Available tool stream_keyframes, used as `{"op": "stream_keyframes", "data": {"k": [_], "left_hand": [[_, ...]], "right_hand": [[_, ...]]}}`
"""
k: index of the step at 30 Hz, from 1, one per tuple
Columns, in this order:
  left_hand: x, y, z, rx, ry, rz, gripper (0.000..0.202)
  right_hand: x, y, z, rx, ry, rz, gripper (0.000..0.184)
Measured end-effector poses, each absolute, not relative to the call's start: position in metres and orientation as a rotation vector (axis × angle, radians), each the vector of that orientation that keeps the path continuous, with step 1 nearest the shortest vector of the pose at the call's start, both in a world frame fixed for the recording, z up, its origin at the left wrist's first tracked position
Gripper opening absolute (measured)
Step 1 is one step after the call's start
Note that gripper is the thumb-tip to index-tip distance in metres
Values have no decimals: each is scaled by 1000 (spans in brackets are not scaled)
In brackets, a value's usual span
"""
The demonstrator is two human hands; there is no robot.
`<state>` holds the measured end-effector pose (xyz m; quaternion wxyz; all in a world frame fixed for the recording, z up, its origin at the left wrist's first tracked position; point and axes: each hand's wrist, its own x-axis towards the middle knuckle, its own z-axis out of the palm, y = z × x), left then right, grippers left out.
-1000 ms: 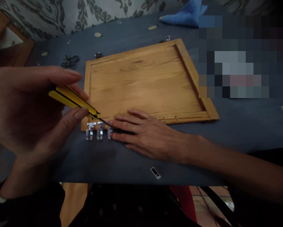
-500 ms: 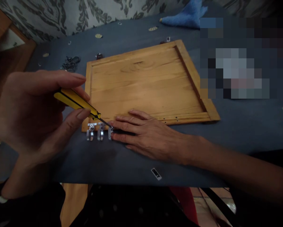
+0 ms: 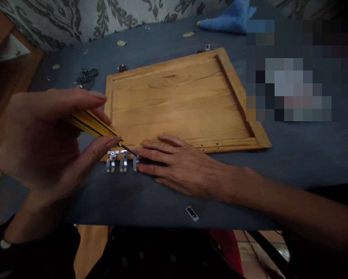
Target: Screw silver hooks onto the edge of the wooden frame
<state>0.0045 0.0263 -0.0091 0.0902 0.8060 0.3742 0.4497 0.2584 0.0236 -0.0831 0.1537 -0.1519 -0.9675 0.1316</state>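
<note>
My left hand is closed round the yellow and black handle of a screwdriver. The screwdriver slants down to the right, and its tip meets a screw at the rightmost metal hook. Two more silver hooks, a middle one and a left one, sit along the near edge of a framed wooden board. Lying flat over that edge, my right hand has its fingers outstretched, with fingertips touching the rightmost hook. Small dark holes show in the near frame rail, right of my right hand.
A heap of dark small hardware lies at the back left of the blue-grey covered table. Behind the board is a blue cloth. Wooden furniture stands at the left. A region at the right is pixelated.
The screwdriver handle has turned about its length, and my left hand has shifted slightly right, its thumb further along the handle. My right hand, the board and the hooks have stayed put.
</note>
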Motion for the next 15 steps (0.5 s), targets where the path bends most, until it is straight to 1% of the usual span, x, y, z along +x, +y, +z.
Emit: {"op": "stream_keyframes", "data": {"k": [6, 10, 15], "left_hand": [[1, 25, -7, 2455, 1155, 1270, 69], [2, 22, -9, 2357, 1192, 1342, 63], [16, 19, -7, 2295, 1085, 1264, 59]], "right_hand": [[259, 24, -82, -438, -2785, 382, 41], [259, 23, -82, -443, -2778, 379, 41], [259, 23, -82, -451, -2790, 372, 41]]}}
